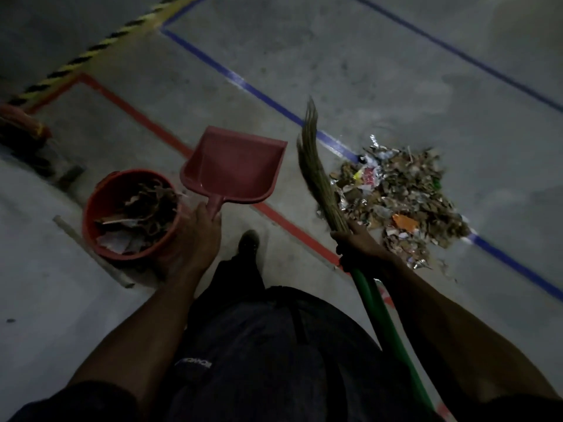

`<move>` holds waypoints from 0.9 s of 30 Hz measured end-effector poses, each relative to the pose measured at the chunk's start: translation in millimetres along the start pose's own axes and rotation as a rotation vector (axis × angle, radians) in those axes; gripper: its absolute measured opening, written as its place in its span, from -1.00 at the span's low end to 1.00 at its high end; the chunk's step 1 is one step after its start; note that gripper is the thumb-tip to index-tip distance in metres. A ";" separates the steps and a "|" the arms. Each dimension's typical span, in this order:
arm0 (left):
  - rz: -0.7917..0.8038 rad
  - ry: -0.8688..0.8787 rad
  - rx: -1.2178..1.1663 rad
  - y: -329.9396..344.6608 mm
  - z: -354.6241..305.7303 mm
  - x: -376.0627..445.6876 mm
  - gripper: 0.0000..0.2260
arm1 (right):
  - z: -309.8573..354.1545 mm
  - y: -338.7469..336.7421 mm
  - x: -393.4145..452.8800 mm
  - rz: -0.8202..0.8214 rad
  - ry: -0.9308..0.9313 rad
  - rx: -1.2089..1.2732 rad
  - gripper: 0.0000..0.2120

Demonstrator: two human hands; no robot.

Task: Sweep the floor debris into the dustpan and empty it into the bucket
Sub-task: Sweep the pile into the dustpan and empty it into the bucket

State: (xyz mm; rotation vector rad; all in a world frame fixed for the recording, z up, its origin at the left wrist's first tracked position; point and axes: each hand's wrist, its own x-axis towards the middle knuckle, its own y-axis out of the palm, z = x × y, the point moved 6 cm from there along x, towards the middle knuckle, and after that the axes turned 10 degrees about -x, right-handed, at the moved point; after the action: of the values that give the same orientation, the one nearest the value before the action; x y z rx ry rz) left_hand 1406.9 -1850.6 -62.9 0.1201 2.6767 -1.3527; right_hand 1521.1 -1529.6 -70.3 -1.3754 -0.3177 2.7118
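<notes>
holding an empty red dustpan (233, 166) by its handle, the left hand (199, 231) is gripping it with fingers curled round, pan lifted beside the orange bucket (105, 202), which is already carrying leaves and paper scraps. right hand (358, 245) is clutching the broom (316, 172) where the green shaft is meeting the bristles, bristle tips pointing up and away. debris pile (399, 193) is sitting on the floor to the right, across the blue tape line (268, 95), just beside the broom. judging by the clean pan and full pile, this is looking like the gap between loads: next move is calling for lowering the pan edge flat against the pile and sweeping into it. lighting is dim, debris pieces are blurring together, far left object is cut off and unclear
</notes>
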 end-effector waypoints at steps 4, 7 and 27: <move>0.080 0.126 -0.033 16.8 -22.2 42.6 -0.76 | -2.5 -7.7 6.3 -0.052 0.055 0.059 -0.63; 0.128 0.151 -0.021 31.0 -32.1 86.3 -0.71 | 3.9 -10.2 23.2 -0.106 0.100 0.109 -0.60; 0.519 0.175 0.370 142.4 23.1 292.5 -0.78 | 72.7 35.6 228.8 -0.137 0.248 0.249 -0.58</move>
State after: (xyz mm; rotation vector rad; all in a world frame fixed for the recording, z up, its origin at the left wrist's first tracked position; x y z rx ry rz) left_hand 1139.3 -1782.5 -236.4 0.9357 2.2376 -1.6746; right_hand 1327.7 -1536.5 -216.7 -1.5299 -0.0501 2.3442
